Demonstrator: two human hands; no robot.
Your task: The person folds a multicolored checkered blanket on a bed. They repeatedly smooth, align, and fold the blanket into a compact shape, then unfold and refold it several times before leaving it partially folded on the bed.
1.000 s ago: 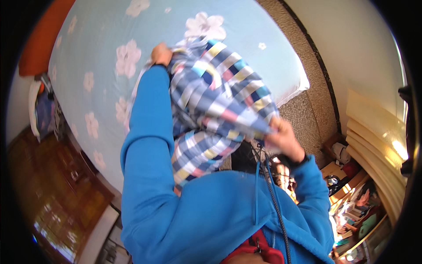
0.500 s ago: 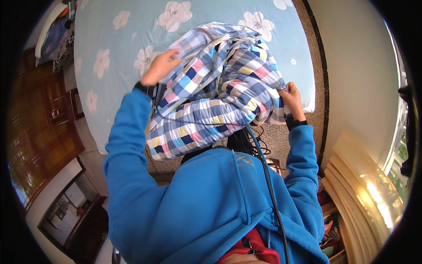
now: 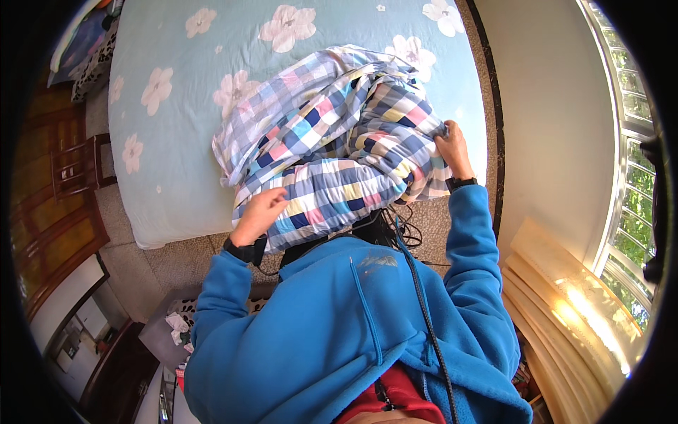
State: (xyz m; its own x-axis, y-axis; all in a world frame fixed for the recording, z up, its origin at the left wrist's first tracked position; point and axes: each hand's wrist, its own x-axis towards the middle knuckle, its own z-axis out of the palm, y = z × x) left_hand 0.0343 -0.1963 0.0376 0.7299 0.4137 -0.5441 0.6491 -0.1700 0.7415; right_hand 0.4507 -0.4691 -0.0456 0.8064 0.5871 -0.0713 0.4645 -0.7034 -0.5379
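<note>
A plaid quilt (image 3: pixel 339 185) in blue, white, yellow and pink lies bunched on the near part of the bed, its front folds hanging past the bed's edge. Over its near left part is my left hand (image 3: pixel 260 215), loosely open with the fingertips toward the folds; whether it touches the cloth is hard to tell. My right hand (image 3: pixel 453 150) pinches the quilt's right edge. A thinner, paler layer of the cloth spreads out at the quilt's far left.
The bed (image 3: pixel 169 191) has a pale blue sheet with white flowers. Black cables (image 3: pixel 404 230) lie on the floor in front of me. A wall and a window (image 3: pixel 628 198) are at the right, with rolled cream sheets (image 3: pixel 565 311) below. A grey bin (image 3: pixel 166 328) stands at lower left.
My left hand has come away from the quilt's far left part and moved nearer to me. The pale layer now lies spread farther left. My right hand stays at the right edge.
</note>
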